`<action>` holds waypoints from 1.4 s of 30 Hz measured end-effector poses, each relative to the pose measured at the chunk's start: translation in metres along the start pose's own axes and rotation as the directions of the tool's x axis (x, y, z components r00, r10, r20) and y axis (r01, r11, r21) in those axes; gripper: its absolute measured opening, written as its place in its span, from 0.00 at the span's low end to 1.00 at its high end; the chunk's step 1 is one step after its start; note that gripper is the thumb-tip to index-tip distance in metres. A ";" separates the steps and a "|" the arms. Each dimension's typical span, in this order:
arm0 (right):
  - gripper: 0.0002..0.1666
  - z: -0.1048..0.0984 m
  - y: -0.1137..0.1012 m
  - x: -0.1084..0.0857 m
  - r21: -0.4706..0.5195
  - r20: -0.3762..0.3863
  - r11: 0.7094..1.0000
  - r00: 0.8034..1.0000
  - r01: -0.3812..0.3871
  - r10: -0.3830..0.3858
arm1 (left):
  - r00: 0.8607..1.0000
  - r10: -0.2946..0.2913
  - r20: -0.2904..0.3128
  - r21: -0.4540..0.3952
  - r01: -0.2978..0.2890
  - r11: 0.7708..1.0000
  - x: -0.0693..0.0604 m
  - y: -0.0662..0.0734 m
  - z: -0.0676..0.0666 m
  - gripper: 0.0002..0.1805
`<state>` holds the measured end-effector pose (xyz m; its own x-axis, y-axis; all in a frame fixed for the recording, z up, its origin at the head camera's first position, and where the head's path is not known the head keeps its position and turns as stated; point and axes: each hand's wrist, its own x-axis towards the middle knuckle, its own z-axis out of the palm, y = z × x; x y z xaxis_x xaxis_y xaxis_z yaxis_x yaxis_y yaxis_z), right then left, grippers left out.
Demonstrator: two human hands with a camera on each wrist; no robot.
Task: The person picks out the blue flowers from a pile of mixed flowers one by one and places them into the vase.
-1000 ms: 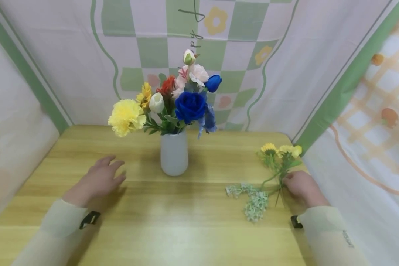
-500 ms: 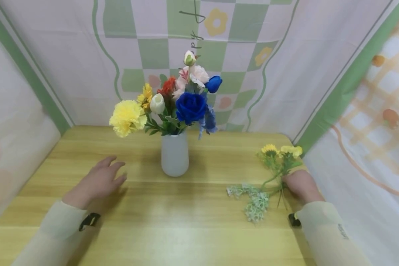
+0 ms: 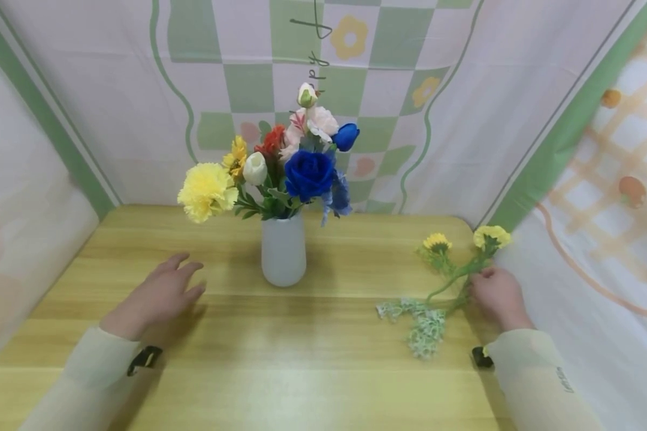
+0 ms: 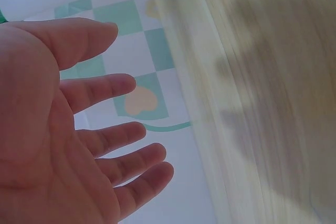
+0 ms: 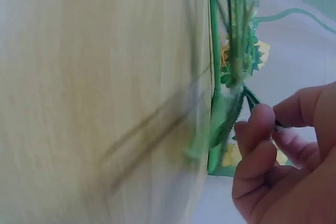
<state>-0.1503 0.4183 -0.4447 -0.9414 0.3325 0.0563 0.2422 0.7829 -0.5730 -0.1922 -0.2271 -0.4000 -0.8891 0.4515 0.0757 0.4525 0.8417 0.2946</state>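
Note:
My right hand (image 3: 500, 297) pinches the leafy green stem of a yellow flower (image 3: 492, 237) at the table's right side. In the right wrist view, thumb and fingertips (image 5: 261, 116) close on a green leaf or stem, with blurred stems (image 5: 239, 30) beside them. A smaller yellow flower (image 3: 437, 242) and a pale green-white sprig (image 3: 427, 335) lie just left of this hand. Over the left part of the table, my left hand (image 3: 159, 293) holds nothing, its fingers spread and loosely bent; the left wrist view shows the bare palm (image 4: 47, 145).
A white vase (image 3: 283, 257) stands between the hands toward the back. It holds a blue rose (image 3: 310, 173), a large yellow carnation (image 3: 207, 191), a white tulip (image 3: 255, 168) and several other flowers. Patterned cloth (image 3: 248, 84) hangs behind and at both sides of the wooden table (image 3: 280, 371).
The right hand has shifted slightly right, and the yellow flower it pinches has moved right and up, apart from the smaller one. The sprig has slid a little right. The left hand stays put.

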 end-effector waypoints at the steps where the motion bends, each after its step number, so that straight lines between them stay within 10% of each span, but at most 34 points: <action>1: 0.20 0.000 0.001 0.000 0.016 -0.017 1.000 1.000 0.000 0.000 | 1.000 0.002 -0.001 -0.001 -0.002 1.000 0.000 0.000 0.000 0.28; 17: 0.18 -0.005 -0.018 -0.002 0.312 -0.046 0.944 0.991 -0.106 0.127 | 1.000 0.017 -0.018 -0.004 -0.017 1.000 0.000 0.001 0.001 0.28; 30: 0.11 -0.015 -0.042 -0.006 0.316 -0.233 0.948 0.972 0.038 0.039 | 1.000 0.027 -0.007 -0.013 -0.027 1.000 0.002 0.008 0.002 0.28; 42: 0.05 -0.014 -0.120 -0.041 0.415 -0.286 0.873 0.948 0.256 -0.142 | 0.989 0.144 -0.039 -0.106 -0.148 0.983 0.004 0.044 0.004 0.24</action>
<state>-0.1377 0.3174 -0.3669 -0.8596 0.3540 0.3684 -0.1269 0.5505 -0.8251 -0.1758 -0.1874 -0.3909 -0.8165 0.5561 0.1550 0.5690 0.7298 0.3791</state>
